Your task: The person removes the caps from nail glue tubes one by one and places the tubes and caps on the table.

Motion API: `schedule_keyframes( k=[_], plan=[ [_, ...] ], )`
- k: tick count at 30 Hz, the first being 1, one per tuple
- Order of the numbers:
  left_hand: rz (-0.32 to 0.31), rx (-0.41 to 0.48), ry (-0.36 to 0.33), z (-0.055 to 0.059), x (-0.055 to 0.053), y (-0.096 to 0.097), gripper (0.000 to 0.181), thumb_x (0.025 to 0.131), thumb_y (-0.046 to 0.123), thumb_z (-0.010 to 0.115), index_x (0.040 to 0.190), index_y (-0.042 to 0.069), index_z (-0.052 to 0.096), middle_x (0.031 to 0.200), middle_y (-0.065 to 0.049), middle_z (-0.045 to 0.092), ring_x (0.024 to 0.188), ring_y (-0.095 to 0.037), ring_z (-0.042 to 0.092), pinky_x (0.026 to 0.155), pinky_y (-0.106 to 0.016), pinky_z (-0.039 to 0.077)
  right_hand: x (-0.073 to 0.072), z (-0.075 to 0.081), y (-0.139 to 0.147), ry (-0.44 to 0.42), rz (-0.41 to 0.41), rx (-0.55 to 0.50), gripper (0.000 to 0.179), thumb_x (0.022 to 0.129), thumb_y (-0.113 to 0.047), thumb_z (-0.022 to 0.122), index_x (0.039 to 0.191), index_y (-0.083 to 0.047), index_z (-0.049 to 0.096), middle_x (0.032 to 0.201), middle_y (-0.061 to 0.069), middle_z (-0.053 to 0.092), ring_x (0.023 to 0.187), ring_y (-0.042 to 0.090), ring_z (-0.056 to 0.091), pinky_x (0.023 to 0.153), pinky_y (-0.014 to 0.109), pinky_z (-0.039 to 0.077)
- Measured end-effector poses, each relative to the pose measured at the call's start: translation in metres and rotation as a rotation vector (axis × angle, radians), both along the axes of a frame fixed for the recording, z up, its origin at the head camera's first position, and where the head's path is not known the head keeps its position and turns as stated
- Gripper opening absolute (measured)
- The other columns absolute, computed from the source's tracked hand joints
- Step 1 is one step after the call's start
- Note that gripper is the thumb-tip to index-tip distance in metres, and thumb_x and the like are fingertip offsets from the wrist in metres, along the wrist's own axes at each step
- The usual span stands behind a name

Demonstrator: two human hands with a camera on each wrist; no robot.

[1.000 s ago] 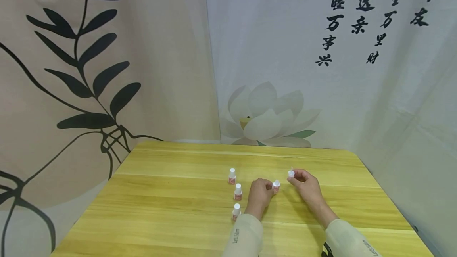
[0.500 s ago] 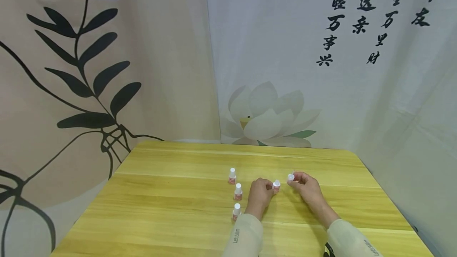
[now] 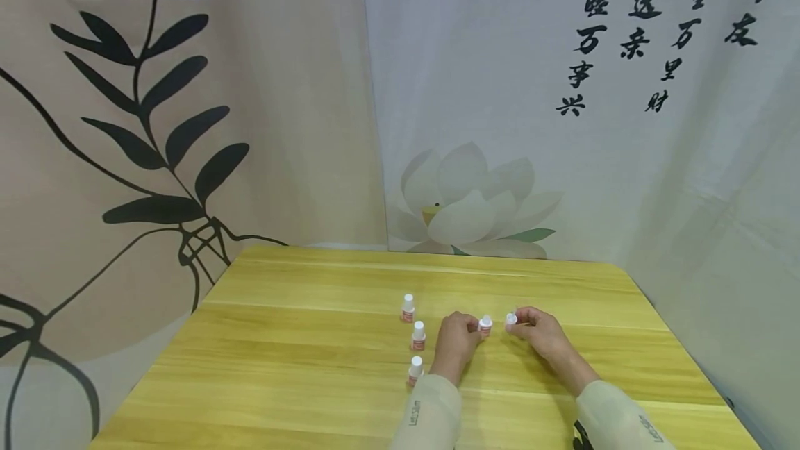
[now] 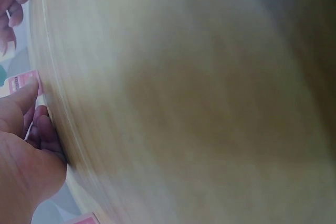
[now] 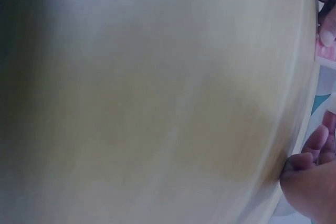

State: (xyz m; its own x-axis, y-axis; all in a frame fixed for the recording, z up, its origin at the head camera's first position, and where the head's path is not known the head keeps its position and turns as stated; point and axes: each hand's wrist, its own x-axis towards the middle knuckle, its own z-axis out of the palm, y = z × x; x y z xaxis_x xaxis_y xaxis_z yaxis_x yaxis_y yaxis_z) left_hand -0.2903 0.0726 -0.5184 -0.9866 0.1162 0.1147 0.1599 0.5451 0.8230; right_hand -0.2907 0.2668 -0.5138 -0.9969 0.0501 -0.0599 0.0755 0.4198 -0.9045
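Observation:
My left hand (image 3: pixel 457 344) pinches a small white bottle (image 3: pixel 485 326) with a pink label, upright on the wooden table (image 3: pixel 300 360). The left wrist view has the thumb pressed against its pink label (image 4: pixel 22 81). A short gap to the right, a small white cap (image 3: pixel 511 319) is between the thumb and fingers of my right hand (image 3: pixel 544 334). In the right wrist view only part of the right hand (image 5: pixel 314 179) shows, at the right edge, with the cap mostly out of frame.
To the left of my left hand, three similar bottles with white caps stand in a rough column: a far one (image 3: pixel 408 309), a middle one (image 3: pixel 418 337) and a near one (image 3: pixel 415 371), partly behind the sleeve. A printed cloth backdrop (image 3: pixel 312 123) hangs behind the table.
My right hand has come down and a little nearer with the white cap, now about level with the bottle. The left hand and the bottle it holds stay in place.

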Motion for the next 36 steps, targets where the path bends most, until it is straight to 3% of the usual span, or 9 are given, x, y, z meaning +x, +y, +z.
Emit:
schedule_keyframes(
  k=[7, 17, 26, 36],
  plan=[
    [0.002, -0.002, -0.022, 0.0021, 0.0009, 0.0011, 0.004, 0.085, 0.008, 0.077, 0.089, 0.008, 0.075, 0.083, 0.003, 0.056, 0.078, -0.012, 0.052, 0.071, -0.029, 0.049, 0.0005, -0.0001, 0.0025, 0.005, 0.028, 0.042, 0.026, 0.087, -0.012, 0.077, 0.105, 0.002, 0.064, 0.101, 0.008, 0.066, 0.091, 0.020, 0.058, 0.077, 0.031, 0.048],
    [0.002, 0.021, -0.003, 0.0041, 0.0029, 0.0011, 0.004, 0.084, 0.007, 0.078, 0.087, 0.007, 0.075, 0.083, 0.002, 0.056, 0.078, -0.012, 0.051, 0.071, -0.029, 0.048, 0.0000, -0.0008, -0.0022, 0.012, 0.036, 0.137, 0.026, 0.085, -0.010, 0.079, 0.103, 0.002, 0.065, 0.095, 0.006, 0.067, 0.087, 0.019, 0.058, 0.075, 0.030, 0.049],
    [0.004, -0.015, -0.023, 0.0035, 0.0035, 0.0012, 0.007, 0.084, 0.003, 0.077, 0.081, 0.008, 0.074, 0.086, 0.002, 0.058, 0.081, -0.015, 0.056, 0.073, -0.030, 0.053, 0.0021, 0.0002, -0.0030, 0.000, 0.037, 0.191, 0.026, 0.084, -0.011, 0.079, 0.103, 0.002, 0.066, 0.099, 0.008, 0.068, 0.094, 0.024, 0.060, 0.083, 0.039, 0.050],
    [0.013, -0.012, -0.036, 0.0030, 0.0036, 0.0020, 0.010, 0.085, 0.002, 0.076, 0.078, 0.009, 0.073, 0.086, 0.002, 0.059, 0.080, -0.015, 0.057, 0.072, -0.030, 0.053, 0.0030, 0.0003, -0.0040, 0.021, 0.046, 0.228, 0.026, 0.083, -0.010, 0.081, 0.099, 0.002, 0.065, 0.096, 0.008, 0.068, 0.091, 0.023, 0.061, 0.080, 0.039, 0.050]
  ],
)
